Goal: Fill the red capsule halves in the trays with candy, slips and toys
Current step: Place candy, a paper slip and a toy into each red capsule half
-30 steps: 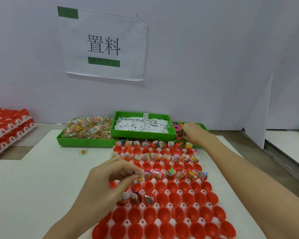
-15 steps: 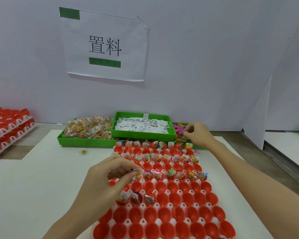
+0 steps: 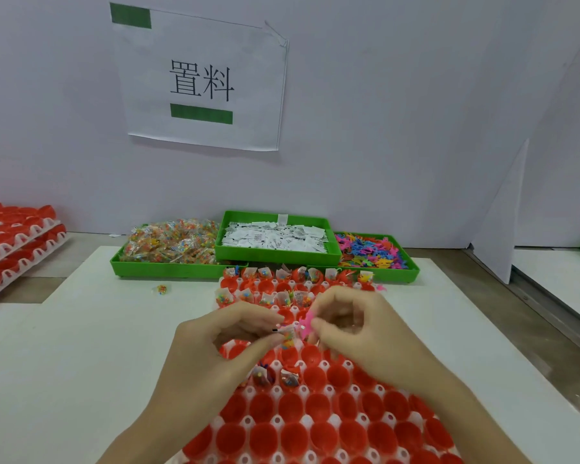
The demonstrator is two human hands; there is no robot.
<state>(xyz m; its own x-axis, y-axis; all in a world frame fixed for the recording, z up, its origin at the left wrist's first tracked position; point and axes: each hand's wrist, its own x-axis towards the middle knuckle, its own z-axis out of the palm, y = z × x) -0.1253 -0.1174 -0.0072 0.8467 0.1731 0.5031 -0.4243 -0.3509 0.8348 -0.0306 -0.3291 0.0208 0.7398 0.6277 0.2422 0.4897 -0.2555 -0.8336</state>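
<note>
Back from the green toy bin (image 3: 412, 269), right hand (image 3: 359, 326) pinches a pink plastic toy (image 3: 305, 324) beside left hand (image 3: 221, 343), gripping candy packet and slip (image 3: 287, 333); next, drop into an empty red capsule half (image 3: 315, 376).

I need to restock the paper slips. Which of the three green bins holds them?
The middle green bin, the one raised above its neighbours, is full of white slips; the left bin holds candy packets, the right bin colourful toys.

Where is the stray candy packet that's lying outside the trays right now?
In the head view, the stray candy packet lies on the white table, left of the capsule tray and just in front of the green candy bin.
</note>
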